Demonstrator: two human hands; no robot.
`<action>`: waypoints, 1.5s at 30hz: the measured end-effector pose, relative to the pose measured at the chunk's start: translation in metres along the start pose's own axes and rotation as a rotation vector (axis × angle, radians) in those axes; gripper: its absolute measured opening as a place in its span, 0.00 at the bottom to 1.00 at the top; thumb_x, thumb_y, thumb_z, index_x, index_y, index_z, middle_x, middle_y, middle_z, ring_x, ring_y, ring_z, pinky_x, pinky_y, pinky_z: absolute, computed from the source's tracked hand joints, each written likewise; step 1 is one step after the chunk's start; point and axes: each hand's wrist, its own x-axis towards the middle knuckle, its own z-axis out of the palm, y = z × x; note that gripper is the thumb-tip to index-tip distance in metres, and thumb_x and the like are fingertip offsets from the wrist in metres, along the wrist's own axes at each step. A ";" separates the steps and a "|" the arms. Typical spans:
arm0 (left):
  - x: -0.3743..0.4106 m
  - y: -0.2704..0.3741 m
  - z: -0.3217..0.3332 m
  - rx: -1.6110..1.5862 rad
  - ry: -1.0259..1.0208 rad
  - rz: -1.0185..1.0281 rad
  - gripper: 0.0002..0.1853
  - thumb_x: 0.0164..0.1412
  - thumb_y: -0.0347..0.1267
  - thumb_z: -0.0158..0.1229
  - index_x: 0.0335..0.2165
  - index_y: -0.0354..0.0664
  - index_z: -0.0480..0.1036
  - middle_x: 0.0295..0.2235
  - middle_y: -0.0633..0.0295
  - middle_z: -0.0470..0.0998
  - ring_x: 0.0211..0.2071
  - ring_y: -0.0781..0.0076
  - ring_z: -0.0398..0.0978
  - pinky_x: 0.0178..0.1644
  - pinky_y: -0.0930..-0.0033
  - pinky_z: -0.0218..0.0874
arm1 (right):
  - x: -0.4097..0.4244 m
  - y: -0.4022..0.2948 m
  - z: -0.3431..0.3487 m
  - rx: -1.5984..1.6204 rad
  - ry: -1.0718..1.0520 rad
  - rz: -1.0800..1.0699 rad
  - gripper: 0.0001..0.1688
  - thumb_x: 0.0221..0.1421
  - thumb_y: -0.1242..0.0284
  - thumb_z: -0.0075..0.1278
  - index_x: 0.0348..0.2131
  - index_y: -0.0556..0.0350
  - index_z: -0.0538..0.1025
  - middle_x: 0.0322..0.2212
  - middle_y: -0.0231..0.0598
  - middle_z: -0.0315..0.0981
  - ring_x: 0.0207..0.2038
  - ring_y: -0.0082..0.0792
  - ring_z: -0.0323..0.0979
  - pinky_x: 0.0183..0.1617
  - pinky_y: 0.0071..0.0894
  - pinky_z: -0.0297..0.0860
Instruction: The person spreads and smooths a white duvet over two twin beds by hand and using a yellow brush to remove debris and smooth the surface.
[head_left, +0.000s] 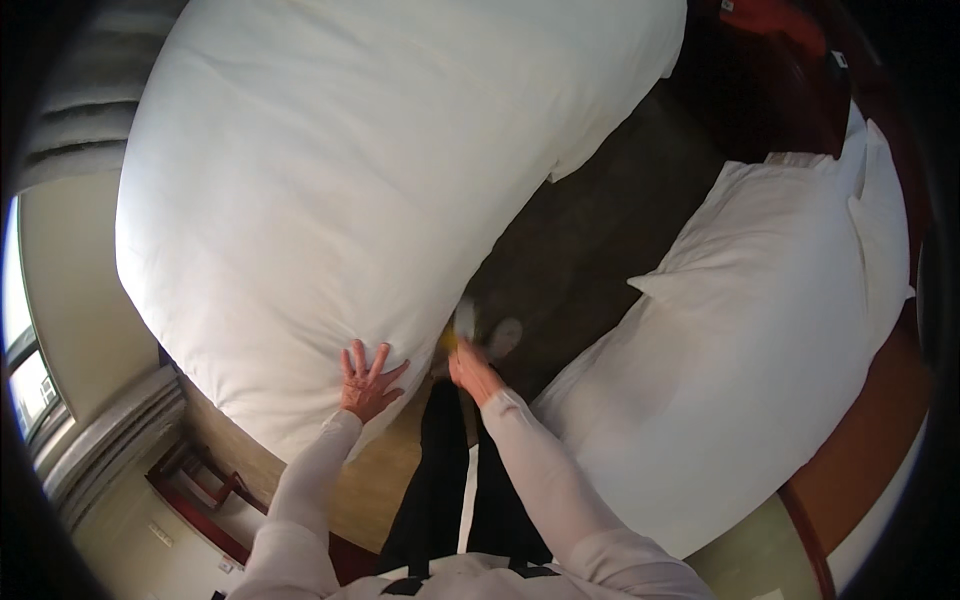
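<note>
My left hand (366, 384) lies flat with its fingers spread on the near end of a bed covered by a white duvet (337, 225). Creases in the cloth run out from under the fingers. Beside the duvet's near right edge, my right hand (466, 367) is curled and blurred. Something small and yellow (449, 339) shows at its fingers, too blurred to name, and I cannot tell whether the hand grips it or the cloth.
A second bed with a white duvet (720, 390) and white pillows (881, 217) stands to the right. Between the beds is a dark floor (592, 217), with my feet at its near end. Grey curtains (120, 442) and a red-brown wooden chair (214, 480) are at lower left.
</note>
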 end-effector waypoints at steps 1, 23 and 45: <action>0.020 0.008 0.001 -0.001 0.009 0.033 0.33 0.41 0.52 0.59 0.50 0.72 0.63 0.57 0.59 0.49 0.54 0.30 0.43 0.51 0.28 0.42 | 0.031 0.032 -0.041 0.127 0.007 0.072 0.20 0.56 0.54 0.42 0.29 0.52 0.68 0.07 0.33 0.57 0.07 0.31 0.54 0.09 0.29 0.51; -0.214 -0.082 0.084 -0.073 0.096 0.189 0.36 0.44 0.53 0.57 0.53 0.64 0.60 0.60 0.53 0.45 0.58 0.30 0.38 0.56 0.32 0.36 | -0.068 0.300 -0.048 0.036 0.172 -0.211 0.26 0.53 0.50 0.43 0.13 0.46 0.64 0.07 0.29 0.56 0.06 0.27 0.54 0.07 0.28 0.49; -0.282 -0.108 0.201 0.078 0.339 0.303 0.28 0.45 0.52 0.54 0.49 0.71 0.66 0.59 0.60 0.49 0.56 0.27 0.39 0.52 0.27 0.38 | -0.016 0.639 -0.174 -0.836 0.600 -0.816 0.18 0.60 0.60 0.34 0.37 0.54 0.67 0.25 0.44 0.67 0.29 0.39 0.67 0.32 0.43 0.63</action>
